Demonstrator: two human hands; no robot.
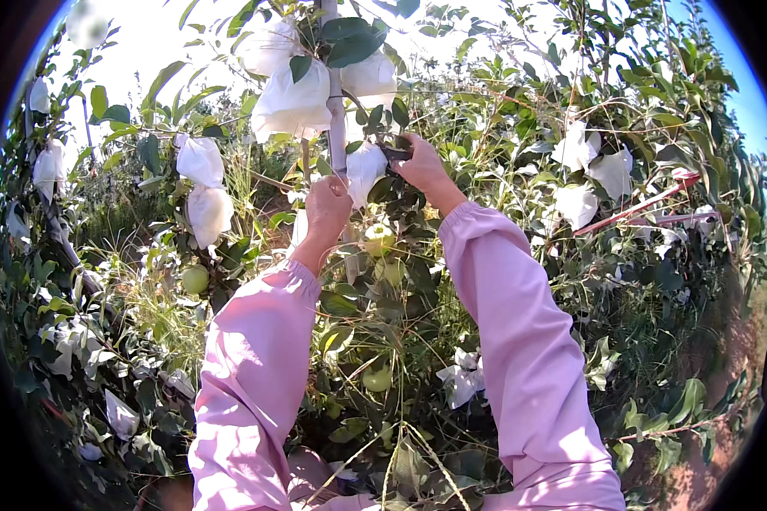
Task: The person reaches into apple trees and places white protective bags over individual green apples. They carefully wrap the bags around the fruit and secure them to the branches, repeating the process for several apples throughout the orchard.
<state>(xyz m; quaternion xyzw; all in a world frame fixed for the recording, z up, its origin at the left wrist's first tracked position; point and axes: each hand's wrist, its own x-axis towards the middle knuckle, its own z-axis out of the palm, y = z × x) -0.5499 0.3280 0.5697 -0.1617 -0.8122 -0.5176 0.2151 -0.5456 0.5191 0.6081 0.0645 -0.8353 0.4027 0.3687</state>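
A white fruit bag [366,173] hangs beside a pale upright pole [336,119], between my two hands. My left hand [327,207] is closed next to the pole, just left of and below the bag's middle. Whatever its fingers hold is hidden. To the right of the bag, my right hand [424,170] is closed with its fingertips at something dark among the leaves, by the bag's upper edge. I cannot make out what it grips. Larger white bags [292,102] hang above, around the pole. Below the hands is a pale green apple [378,239].
More bagged fruit hangs at the left [200,162] and right [576,146]. Bare green apples show low at the left [194,278] and below my arms [377,378]. A reddish stick [637,204] slants at the right. Leafy branches and long grass surround my sleeves.
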